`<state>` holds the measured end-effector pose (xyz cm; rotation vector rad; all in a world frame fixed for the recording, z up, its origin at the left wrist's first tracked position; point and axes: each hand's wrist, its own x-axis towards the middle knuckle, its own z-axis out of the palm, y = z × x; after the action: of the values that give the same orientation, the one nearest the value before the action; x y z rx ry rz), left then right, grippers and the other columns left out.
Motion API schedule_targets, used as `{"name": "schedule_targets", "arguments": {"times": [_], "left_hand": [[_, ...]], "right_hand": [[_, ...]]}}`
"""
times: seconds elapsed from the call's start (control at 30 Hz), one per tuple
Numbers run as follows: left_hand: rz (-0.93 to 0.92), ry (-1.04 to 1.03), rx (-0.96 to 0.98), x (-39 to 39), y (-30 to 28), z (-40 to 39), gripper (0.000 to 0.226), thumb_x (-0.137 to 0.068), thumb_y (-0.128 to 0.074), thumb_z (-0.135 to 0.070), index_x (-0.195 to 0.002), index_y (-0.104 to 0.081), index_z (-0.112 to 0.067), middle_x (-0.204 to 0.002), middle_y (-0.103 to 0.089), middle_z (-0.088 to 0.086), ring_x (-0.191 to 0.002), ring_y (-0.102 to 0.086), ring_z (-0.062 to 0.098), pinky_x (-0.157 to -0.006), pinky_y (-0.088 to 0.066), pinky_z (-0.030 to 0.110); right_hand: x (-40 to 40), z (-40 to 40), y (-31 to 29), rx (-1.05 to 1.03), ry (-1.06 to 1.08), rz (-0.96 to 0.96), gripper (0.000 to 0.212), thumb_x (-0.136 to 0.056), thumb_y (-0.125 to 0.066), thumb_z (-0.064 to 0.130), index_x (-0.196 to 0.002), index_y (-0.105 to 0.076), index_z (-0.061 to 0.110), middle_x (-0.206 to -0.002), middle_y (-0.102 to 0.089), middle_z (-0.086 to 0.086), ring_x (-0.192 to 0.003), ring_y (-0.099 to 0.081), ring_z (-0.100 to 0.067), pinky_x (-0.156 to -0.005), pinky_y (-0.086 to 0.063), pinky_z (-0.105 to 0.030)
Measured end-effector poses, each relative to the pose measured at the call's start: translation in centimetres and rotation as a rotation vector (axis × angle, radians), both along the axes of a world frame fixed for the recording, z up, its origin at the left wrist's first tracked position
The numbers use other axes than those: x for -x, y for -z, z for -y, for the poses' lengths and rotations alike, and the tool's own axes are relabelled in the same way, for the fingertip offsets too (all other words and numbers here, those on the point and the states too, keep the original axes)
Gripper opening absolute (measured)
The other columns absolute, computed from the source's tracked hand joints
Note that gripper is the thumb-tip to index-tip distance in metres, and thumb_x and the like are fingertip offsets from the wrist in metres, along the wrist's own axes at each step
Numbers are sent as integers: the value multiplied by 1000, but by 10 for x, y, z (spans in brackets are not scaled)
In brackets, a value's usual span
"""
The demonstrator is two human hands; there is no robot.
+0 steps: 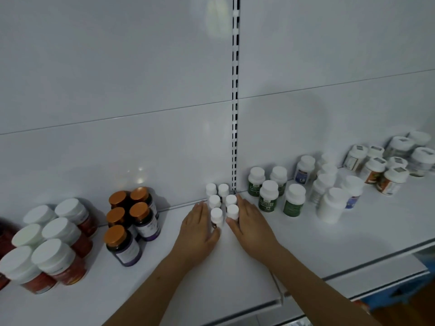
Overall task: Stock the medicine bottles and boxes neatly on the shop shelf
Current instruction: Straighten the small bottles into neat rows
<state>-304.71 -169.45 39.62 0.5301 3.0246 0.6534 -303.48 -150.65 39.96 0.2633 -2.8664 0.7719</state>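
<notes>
Several small white-capped bottles (pixel 221 201) stand in two rows on the white shelf (pixel 164 290), close to the back panel by the slotted upright. My left hand (pixel 199 228) lies flat against the left side of the rows, fingers straight, thumb by the front left bottle (pixel 216 217). My right hand (pixel 249 222) lies flat against the right side, fingers straight along the front right bottle (pixel 232 211). Both hands press the group from either side; neither one grips a bottle.
Left of my hands stand dark bottles with copper caps (pixel 131 217) and red jars with white lids (pixel 51 243). To the right are green-labelled bottles (pixel 275 194), plain white bottles (pixel 329 196) and more jars (pixel 388 165). The shelf's front edge runs below my forearms.
</notes>
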Motion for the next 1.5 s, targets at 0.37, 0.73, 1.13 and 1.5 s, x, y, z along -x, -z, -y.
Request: {"name": "schedule_targets", "arguments": {"times": [0.37, 0.73, 1.13, 1.5], "left_hand": [[-120, -41, 44, 30, 18, -1, 80, -87, -30, -62, -153, -28, -17, -152, -35, 3, -144, -29, 20, -114, -27, 40], [-161, -120, 6, 17, 22, 30, 82, -87, -37, -60, -156, -22, -17, -155, -32, 5, -145, -29, 23, -115, -30, 44], [-152, -123, 23, 13, 19, 37, 81, -90, -23, -68, -157, -11, -25, -160, -22, -3, -148, -17, 14, -119, -20, 44], [-85, -153, 79, 13, 13, 31, 93, -82, -12, -74, -158, -7, -21, -163, -15, 0, -151, -9, 16, -122, -11, 43]], "right_hand": [[44, 2, 12, -76, -100, 23, 88, -87, -4, 77, -157, -12, 23, -162, -19, 9, -149, -15, -10, -121, -12, -40], [43, 36, 10, -135, -238, 63, 94, -80, 9, 79, -157, 1, 27, -164, -2, 13, -150, 5, -4, -121, 8, -42], [41, 45, 10, -110, -212, 24, 97, -78, 13, 80, -156, -12, 27, -162, -12, 16, -148, -4, 1, -120, 6, -38], [32, 40, 1, -166, -129, -9, 97, -77, 7, 77, -156, -10, 23, -163, -14, 12, -149, -8, -5, -121, 2, -37]]}}
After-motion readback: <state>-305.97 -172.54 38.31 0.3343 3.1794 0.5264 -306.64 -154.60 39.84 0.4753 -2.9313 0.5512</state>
